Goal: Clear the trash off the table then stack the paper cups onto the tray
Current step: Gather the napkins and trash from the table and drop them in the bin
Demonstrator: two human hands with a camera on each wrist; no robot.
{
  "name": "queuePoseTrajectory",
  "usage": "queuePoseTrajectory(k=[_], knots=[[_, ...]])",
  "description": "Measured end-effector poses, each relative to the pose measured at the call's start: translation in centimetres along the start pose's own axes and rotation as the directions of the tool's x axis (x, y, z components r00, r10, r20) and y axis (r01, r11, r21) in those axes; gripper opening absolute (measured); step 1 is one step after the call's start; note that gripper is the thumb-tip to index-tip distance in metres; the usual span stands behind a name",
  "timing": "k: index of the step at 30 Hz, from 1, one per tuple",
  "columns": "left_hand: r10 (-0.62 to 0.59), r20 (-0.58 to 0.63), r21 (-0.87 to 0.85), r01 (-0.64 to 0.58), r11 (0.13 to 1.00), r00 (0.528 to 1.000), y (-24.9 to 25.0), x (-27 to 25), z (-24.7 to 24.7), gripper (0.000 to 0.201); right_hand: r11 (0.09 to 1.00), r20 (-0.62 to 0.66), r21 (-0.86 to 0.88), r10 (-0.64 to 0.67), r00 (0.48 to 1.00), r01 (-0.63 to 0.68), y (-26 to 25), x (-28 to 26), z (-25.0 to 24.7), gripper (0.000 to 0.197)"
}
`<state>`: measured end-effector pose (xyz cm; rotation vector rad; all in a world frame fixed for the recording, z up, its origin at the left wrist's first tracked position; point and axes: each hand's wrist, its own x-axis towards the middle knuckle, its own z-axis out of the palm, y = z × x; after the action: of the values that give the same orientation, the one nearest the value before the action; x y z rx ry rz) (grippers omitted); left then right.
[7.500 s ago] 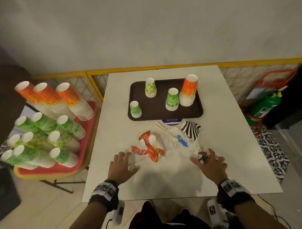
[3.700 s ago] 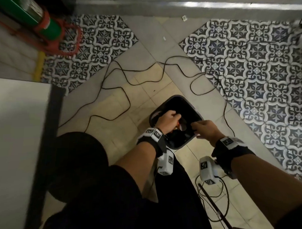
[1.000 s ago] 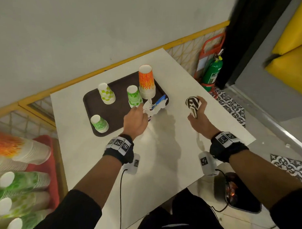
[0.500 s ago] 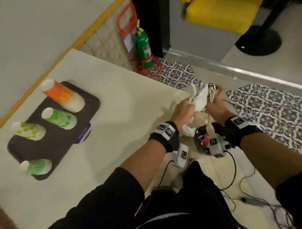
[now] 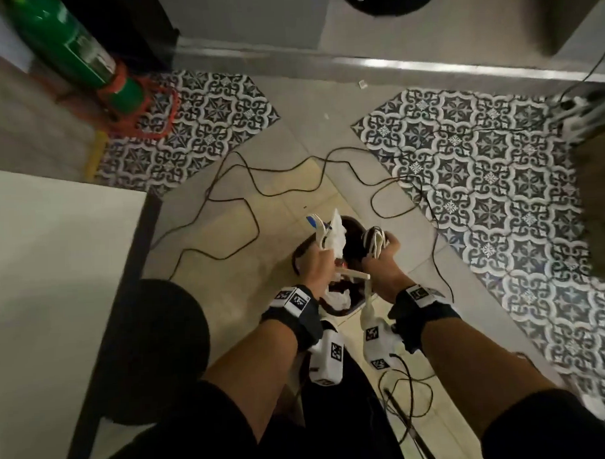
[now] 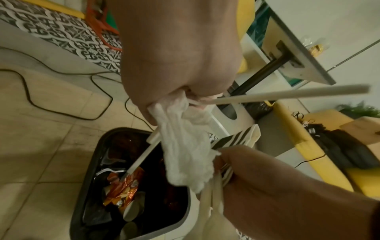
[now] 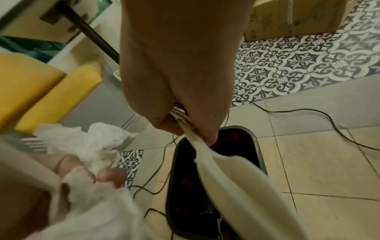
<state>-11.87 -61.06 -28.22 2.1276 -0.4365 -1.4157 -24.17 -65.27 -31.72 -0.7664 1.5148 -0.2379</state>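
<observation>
Both hands hang over an open black trash bin (image 5: pixel 353 238) on the floor. My left hand (image 5: pixel 317 261) grips a crumpled white napkin (image 6: pixel 185 154), a blue-and-white wrapper (image 5: pixel 314 222) and pale sticks (image 6: pixel 287 94). My right hand (image 5: pixel 381 259) grips a zebra-striped wrapper (image 5: pixel 372 239) and a long white paper strip (image 7: pixel 236 178) that dangles toward the bin (image 7: pixel 257 146). An orange snack wrapper (image 6: pixel 123 186) lies inside the bin (image 6: pixel 92 170). The tray and paper cups are out of view.
The white table's corner (image 5: pixel 55 272) is at the left. Black cables (image 5: pixel 252 203) snake over the tiles around the bin. A green fire extinguisher (image 5: pixel 72 48) stands at the far left, and a cardboard box (image 7: pixel 298 16) sits beyond the bin.
The view has swung from the table down to the floor. Both hands, still holding their trash, have moved lower and now sit directly above the bin.
</observation>
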Motion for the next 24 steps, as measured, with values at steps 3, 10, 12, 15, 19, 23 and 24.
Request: queuePoseTrajectory(k=[3,10,12,15,19,23,24], knots=[[0.055,0.019,-0.024,-0.055,0.998,0.998,-2.2,4.6,3.0,0.039,1.000,-0.006,-0.016,0.020,1.000,-0.020,2.2,4.6,-0.1,0.078],[0.163,0.046,0.207,-0.169,0.964,0.986,-7.7,13.0,6.0,0.036,0.978,0.035,-0.203,0.051,0.998,-0.042,4.2,11.4,0.8,0.085],[0.126,0.105,0.325,-0.154,0.933,0.986,-9.2,14.2,5.8,0.041,0.972,0.120,-0.220,0.108,0.987,-0.079,5.7,12.4,0.5,0.094],[0.057,0.217,0.464,-0.155,0.872,0.974,-10.5,14.8,4.8,0.050,0.977,0.141,-0.168,0.158,0.977,-0.134,7.6,13.3,-0.6,0.110],[0.098,0.263,0.479,-0.218,0.850,0.960,-9.5,13.8,4.0,0.040,0.970,0.113,-0.158,0.202,0.973,-0.183,7.0,11.7,-1.8,0.071],[0.102,0.292,0.451,-0.231,0.862,0.951,-7.7,10.4,2.2,0.030,0.972,0.088,-0.215,0.112,0.990,-0.091,4.6,8.5,-2.3,0.024],[0.118,0.322,0.447,-0.260,0.856,0.940,-7.4,9.2,1.6,0.031,0.970,0.088,-0.226,0.113,0.990,-0.091,4.0,7.4,-2.2,0.030]])
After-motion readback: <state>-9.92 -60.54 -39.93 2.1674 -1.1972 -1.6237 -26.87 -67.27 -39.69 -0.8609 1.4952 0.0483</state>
